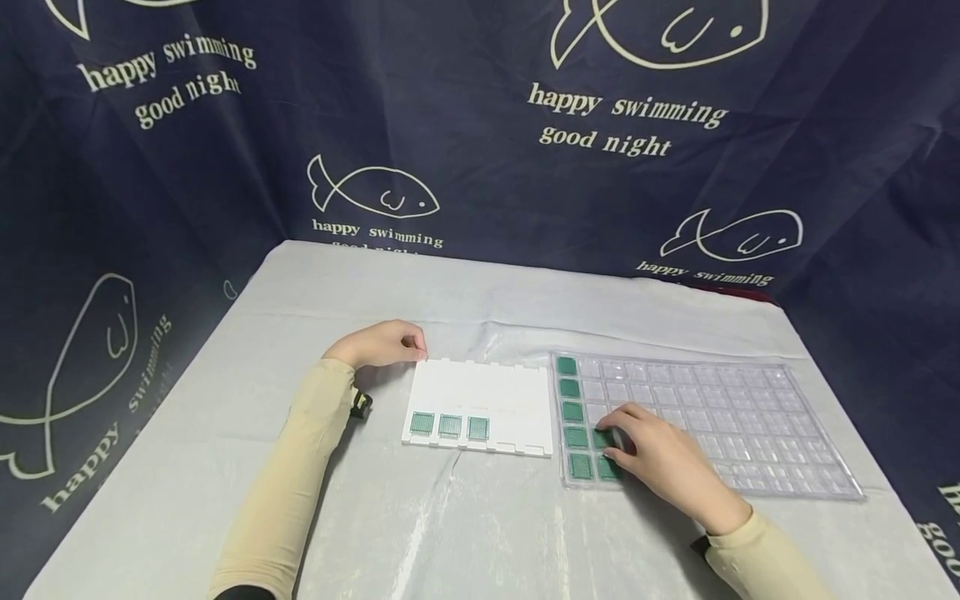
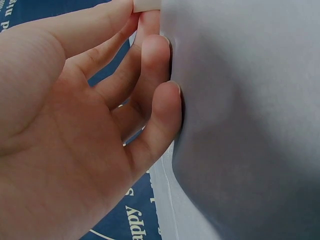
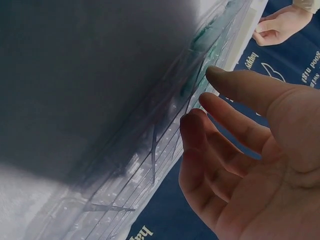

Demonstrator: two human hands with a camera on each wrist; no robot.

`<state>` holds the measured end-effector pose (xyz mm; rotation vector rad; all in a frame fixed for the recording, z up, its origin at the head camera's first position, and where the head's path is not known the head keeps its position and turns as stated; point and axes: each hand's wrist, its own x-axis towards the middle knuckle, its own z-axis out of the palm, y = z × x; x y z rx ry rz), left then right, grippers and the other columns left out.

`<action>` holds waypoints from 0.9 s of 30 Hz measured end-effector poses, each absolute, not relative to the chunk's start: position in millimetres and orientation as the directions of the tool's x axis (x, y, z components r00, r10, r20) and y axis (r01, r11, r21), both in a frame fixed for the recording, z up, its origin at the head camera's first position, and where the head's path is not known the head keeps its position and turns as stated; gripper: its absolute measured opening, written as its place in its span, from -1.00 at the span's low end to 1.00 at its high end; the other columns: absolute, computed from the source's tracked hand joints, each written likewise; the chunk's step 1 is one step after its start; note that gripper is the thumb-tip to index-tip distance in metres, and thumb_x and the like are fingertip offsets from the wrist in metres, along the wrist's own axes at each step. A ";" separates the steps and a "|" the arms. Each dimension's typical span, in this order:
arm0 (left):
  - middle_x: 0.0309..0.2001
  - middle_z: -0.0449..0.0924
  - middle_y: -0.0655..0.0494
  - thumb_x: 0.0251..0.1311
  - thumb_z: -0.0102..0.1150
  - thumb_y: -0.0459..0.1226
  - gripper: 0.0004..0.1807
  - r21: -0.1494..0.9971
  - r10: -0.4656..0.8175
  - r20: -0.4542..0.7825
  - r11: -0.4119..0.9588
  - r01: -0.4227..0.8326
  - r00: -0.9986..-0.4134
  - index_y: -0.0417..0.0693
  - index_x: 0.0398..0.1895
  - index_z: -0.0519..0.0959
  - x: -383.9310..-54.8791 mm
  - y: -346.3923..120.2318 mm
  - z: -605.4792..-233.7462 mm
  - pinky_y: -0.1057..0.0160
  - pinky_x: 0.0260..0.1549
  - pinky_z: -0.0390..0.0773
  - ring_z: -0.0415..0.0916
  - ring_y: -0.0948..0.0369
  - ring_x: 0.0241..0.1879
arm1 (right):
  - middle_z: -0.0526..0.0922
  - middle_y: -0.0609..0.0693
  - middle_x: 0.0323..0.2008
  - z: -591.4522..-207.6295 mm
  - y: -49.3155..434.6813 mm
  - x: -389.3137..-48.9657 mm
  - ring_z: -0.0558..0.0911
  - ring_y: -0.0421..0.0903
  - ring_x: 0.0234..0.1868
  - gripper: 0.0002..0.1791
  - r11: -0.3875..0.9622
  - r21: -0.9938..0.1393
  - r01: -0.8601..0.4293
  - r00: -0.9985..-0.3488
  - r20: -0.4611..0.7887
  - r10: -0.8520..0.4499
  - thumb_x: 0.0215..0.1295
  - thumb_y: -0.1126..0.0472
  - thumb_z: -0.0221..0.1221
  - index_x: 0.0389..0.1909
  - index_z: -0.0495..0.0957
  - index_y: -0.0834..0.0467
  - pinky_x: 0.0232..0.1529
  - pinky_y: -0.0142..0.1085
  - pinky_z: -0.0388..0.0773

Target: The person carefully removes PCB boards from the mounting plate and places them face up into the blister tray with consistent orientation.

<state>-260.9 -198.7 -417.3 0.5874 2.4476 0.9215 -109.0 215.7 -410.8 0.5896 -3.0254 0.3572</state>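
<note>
At the far left corner of a white plastic board, my left hand pinches the edge between thumb and fingers. In the left wrist view, a bit of white edge shows at its fingertips. Three green circuit boards lie in a row along the near side of the white board. My right hand is over the left part of a clear compartment tray. Its thumb and index fingertip stand apart around a green circuit board in the second column, partly hidden by the hand.
Green circuit boards fill the tray's leftmost column, and another circuit board lies at the near end of the second. Tray and white board lie side by side on a pale cloth. A dark blue printed curtain surrounds the table.
</note>
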 end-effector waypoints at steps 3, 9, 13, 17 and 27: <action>-0.15 0.67 0.04 0.41 0.15 -0.27 -0.88 0.694 0.532 -0.267 0.685 0.224 -0.803 -0.07 -0.21 0.66 -260.8 -198.4 -416.1 0.10 0.07 0.39 0.44 0.12 -0.08 | 0.69 -0.13 -0.14 -410.4 215.5 -109.2 0.70 -0.12 -0.21 -0.69 0.903 -0.215 -0.371 -0.929 0.078 -0.363 0.09 0.17 0.49 -0.13 0.69 0.01 -0.31 -0.14 0.61; -0.05 0.68 0.01 0.40 0.17 -0.27 -0.90 0.691 0.534 -0.261 0.685 0.230 -0.804 -0.07 -0.22 0.66 -261.1 -198.3 -415.8 -0.08 0.28 0.39 0.49 0.06 0.05 | 0.69 -0.13 -0.13 -409.0 213.8 -109.4 0.70 -0.13 -0.21 -0.70 0.907 -0.213 -0.364 -0.931 0.068 -0.357 0.09 0.16 0.49 -0.14 0.69 0.00 -0.30 -0.14 0.62; 0.00 0.67 -0.01 0.39 0.17 -0.27 -0.90 0.690 0.533 -0.261 0.687 0.231 -0.805 -0.07 -0.23 0.66 -260.9 -198.9 -416.4 -0.13 0.34 0.35 0.49 0.03 0.11 | 0.72 -0.13 -0.09 -405.1 209.2 -110.8 0.70 -0.12 -0.18 -0.70 0.909 -0.215 -0.358 -0.934 0.058 -0.354 0.13 0.12 0.47 -0.11 0.69 -0.02 -0.25 -0.10 0.63; -0.07 0.67 0.02 0.40 0.16 -0.27 -0.90 0.688 0.526 -0.273 0.692 0.219 -0.806 -0.07 -0.22 0.65 -259.8 -198.3 -414.3 -0.02 0.20 0.43 0.48 0.08 0.01 | 0.73 -0.13 -0.10 -397.4 197.8 -112.5 0.70 -0.12 -0.19 -0.71 0.903 -0.207 -0.377 -0.926 0.067 -0.372 0.17 0.11 0.44 -0.08 0.68 0.00 -0.21 -0.09 0.64; -0.07 0.67 0.02 0.39 0.16 -0.27 -0.90 0.691 0.528 -0.270 0.689 0.220 -0.805 -0.07 -0.23 0.66 -259.7 -198.1 -414.2 -0.05 0.22 0.41 0.48 0.08 0.01 | 0.74 -0.11 -0.15 -385.6 151.5 -112.8 0.67 -0.18 -0.35 -0.67 0.871 -0.166 -0.462 -0.886 0.127 -0.446 0.16 0.10 0.45 -0.05 0.68 0.03 -0.36 -0.23 0.63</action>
